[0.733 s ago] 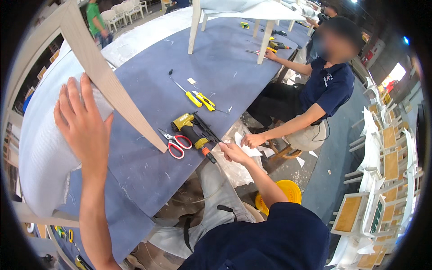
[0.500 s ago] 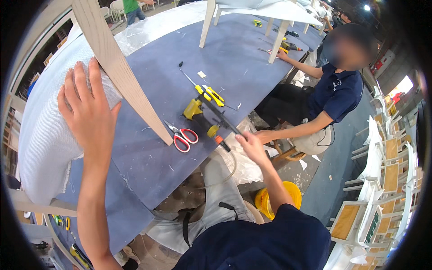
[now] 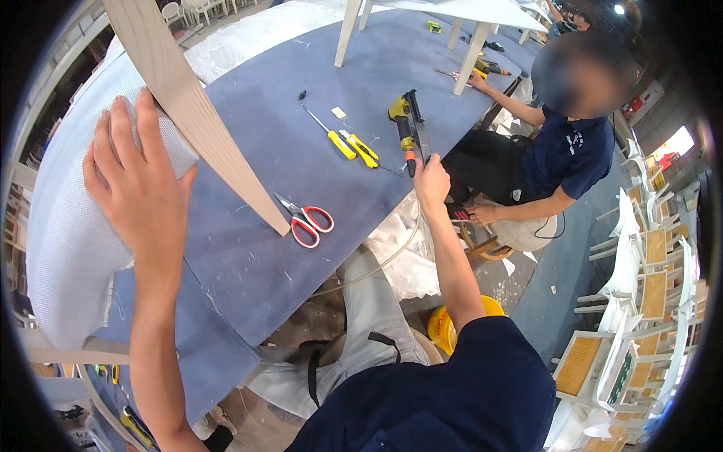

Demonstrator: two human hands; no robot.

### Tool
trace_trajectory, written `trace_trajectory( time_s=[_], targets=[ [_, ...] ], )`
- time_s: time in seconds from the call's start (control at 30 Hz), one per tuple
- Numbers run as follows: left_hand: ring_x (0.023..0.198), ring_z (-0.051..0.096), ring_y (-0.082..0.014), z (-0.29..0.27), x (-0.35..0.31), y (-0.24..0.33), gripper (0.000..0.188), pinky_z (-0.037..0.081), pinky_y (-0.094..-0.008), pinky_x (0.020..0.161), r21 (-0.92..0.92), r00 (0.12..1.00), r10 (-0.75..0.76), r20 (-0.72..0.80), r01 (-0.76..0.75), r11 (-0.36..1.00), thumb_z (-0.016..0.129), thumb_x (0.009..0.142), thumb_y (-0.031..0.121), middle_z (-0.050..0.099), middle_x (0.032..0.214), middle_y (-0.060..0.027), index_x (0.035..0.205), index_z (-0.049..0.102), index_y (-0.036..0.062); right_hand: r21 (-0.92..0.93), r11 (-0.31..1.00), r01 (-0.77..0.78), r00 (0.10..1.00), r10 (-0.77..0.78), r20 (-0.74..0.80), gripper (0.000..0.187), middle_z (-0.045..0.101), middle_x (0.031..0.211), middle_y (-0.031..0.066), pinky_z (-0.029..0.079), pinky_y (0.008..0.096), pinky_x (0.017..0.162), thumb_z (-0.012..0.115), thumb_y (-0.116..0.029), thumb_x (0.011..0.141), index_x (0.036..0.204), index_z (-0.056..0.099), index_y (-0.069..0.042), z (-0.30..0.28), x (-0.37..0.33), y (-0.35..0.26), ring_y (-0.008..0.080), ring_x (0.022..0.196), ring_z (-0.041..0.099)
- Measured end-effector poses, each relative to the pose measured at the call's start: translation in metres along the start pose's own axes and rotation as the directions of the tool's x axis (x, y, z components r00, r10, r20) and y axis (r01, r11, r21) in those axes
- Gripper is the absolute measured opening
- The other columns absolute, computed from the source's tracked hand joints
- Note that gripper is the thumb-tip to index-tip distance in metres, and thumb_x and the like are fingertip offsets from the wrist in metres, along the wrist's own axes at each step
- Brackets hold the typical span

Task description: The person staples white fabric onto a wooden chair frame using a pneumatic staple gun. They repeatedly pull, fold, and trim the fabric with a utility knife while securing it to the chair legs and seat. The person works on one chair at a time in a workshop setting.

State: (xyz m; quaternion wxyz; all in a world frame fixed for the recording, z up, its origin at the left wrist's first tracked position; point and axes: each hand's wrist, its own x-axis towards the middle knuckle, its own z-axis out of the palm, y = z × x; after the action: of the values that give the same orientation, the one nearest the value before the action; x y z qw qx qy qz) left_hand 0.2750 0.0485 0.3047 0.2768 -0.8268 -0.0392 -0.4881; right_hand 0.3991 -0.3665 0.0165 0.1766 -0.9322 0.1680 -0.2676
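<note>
My left hand (image 3: 143, 188) lies with its fingers stretched out over the light grey woven upholstery (image 3: 71, 218) of a chair. Close beside it, the chair's pale wooden leg (image 3: 199, 120) slants across the table. My right hand (image 3: 432, 183) is closed round the end of the black magazine rail of a yellow-and-black air staple gun (image 3: 407, 124) near the table's right edge. A hose runs from the gun's side down past my lap. Red-and-white handled scissors (image 3: 309, 224) lie open by the leg's tip. Beyond them are a yellow screwdriver (image 3: 340, 145) and a yellow utility knife (image 3: 364, 152).
A co-worker (image 3: 565, 151) sits at the table's right side, one hand on red-handled scissors. Another upturned chair (image 3: 471, 56) stands at the far end. A yellow bucket (image 3: 444, 328) is on the floor to my right. Chair frames (image 3: 648, 301) line the right.
My right hand has moved the staple gun away from me and to the right, turning it more upright in view. My left hand stays on the upholstery. The co-worker's lower hand has drawn back.
</note>
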Motion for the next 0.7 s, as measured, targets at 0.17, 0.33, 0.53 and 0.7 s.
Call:
trace_trajectory(
  time_s=[0.17,0.33,0.53,0.7],
  targets=[
    [0.143,0.046,-0.0235,0.002,-0.004,0.001,0.115,0.036,-0.0434,0.118,0.008,0.999,-0.011,0.042,0.011,1.000,0.100,0.052,0.048,0.054,0.151,-0.0044,0.151,0.048,0.0219,0.024,1.000,0.015,0.999,-0.013,-0.043,0.041,0.070,0.082,0.0276,0.054,0.0564,0.068,0.062,-0.040,0.103,0.098,0.054,0.000,0.012,-0.014,0.009,0.0482,0.077,0.070],
    [0.137,0.052,-0.0235,0.002,-0.001,0.000,0.114,0.039,-0.0426,0.114,0.006,1.000,0.005,-0.003,-0.005,1.000,0.101,0.048,0.045,0.058,0.143,-0.0034,0.148,0.052,0.0221,0.017,1.000,0.021,0.999,-0.020,-0.040,0.038,0.071,0.087,0.0264,0.055,0.0566,0.066,0.058,-0.039,0.105,0.100,0.052,-0.001,0.019,-0.009,0.010,0.0475,0.074,0.070],
    [0.144,0.046,-0.0245,0.000,0.000,0.003,0.116,0.036,-0.0435,0.119,0.024,0.995,-0.036,0.092,0.034,0.999,0.101,0.052,0.048,0.053,0.152,-0.0052,0.152,0.048,0.0214,0.032,0.999,0.011,0.999,-0.009,-0.044,0.036,0.071,0.089,0.0248,0.056,0.0554,0.067,0.060,-0.036,0.104,0.101,0.052,-0.001,0.018,-0.010,0.007,0.0464,0.077,0.071],
    [0.138,0.051,-0.0250,-0.002,0.000,0.003,0.117,0.039,-0.0439,0.116,-0.013,0.999,-0.025,0.030,0.026,1.000,0.102,0.047,0.042,0.057,0.145,-0.0050,0.150,0.050,0.0222,0.046,0.998,0.041,0.997,-0.038,-0.067,0.032,0.070,0.089,0.0245,0.056,0.0547,0.067,0.065,-0.031,0.101,0.101,0.053,-0.001,0.014,-0.015,0.000,0.0455,0.077,0.071]
  ],
)
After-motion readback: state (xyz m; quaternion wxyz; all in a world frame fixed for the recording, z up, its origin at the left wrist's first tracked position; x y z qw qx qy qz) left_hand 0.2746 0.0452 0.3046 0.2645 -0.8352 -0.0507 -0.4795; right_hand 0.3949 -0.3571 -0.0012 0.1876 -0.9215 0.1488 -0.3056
